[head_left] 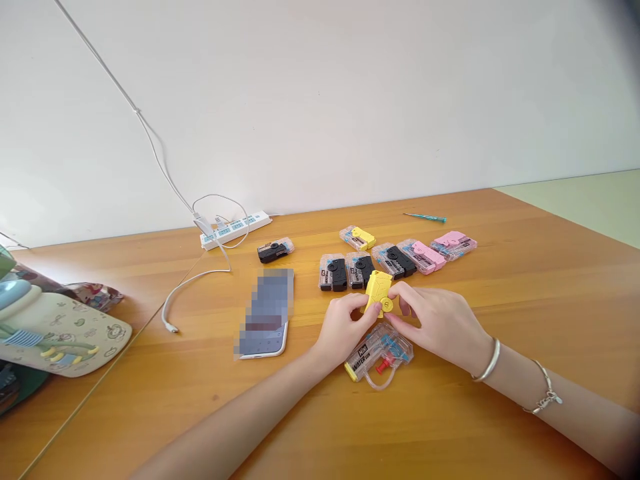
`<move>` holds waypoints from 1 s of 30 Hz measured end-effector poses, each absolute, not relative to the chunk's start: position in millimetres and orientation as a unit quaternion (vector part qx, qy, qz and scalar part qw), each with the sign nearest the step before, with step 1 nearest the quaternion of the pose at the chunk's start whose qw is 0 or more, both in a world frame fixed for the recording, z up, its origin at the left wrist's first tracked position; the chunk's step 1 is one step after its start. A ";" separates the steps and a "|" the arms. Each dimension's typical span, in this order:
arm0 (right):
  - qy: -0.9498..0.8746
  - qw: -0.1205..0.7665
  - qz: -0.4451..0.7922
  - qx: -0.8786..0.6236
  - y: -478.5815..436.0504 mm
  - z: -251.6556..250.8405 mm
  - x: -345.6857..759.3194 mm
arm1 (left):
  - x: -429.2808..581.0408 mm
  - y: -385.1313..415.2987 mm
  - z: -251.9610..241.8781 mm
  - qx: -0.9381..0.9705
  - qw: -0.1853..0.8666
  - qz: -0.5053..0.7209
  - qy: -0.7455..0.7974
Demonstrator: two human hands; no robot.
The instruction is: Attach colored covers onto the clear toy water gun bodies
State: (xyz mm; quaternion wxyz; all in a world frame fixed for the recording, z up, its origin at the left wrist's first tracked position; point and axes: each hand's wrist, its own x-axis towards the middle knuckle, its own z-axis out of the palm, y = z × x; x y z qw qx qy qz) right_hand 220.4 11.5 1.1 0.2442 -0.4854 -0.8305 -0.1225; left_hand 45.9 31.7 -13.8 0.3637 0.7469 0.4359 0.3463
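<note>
Between my two hands is a yellow plastic cover [379, 287] with a round dial near its lower right. My left hand [345, 323] pinches its left and lower edge, thumb on the front. The fingers of my right hand [433, 320] close on its right side by the dial. Just below lies a clear mini water gun [363, 357] with blue inner parts, a red trigger and a yellow end. Behind my hands rest black-covered water guns [334, 273], pink-covered ones [425, 257] and a yellow-covered one [357, 237].
Left of my hands lies a phone [265, 317]. Another black water gun [275, 250] sits near a power strip [235, 230] with white cables. A teal screwdriver [427, 217] is at the back; a patterned bottle [65, 330] lies at the left.
</note>
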 end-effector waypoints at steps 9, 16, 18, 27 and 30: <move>-0.833 0.243 -0.124 -0.482 12.2 -0.7 219.4 | 45.8 31.2 -13.0 0.752 0.358 0.348 0.430; -0.834 0.255 -0.131 -0.471 11.9 2.4 219.7 | 45.8 30.6 -12.8 0.766 0.337 0.349 0.421; -0.835 0.256 -0.134 -0.469 11.7 3.5 219.8 | 45.7 30.4 -12.4 0.770 0.338 0.342 0.419; -0.831 0.243 -0.130 -0.484 14.3 1.6 219.5 | 44.7 31.1 -11.2 0.783 0.334 0.330 0.408; -0.828 0.243 -0.134 -0.488 14.5 1.8 218.7 | 44.9 31.2 -10.4 0.787 0.328 0.326 0.408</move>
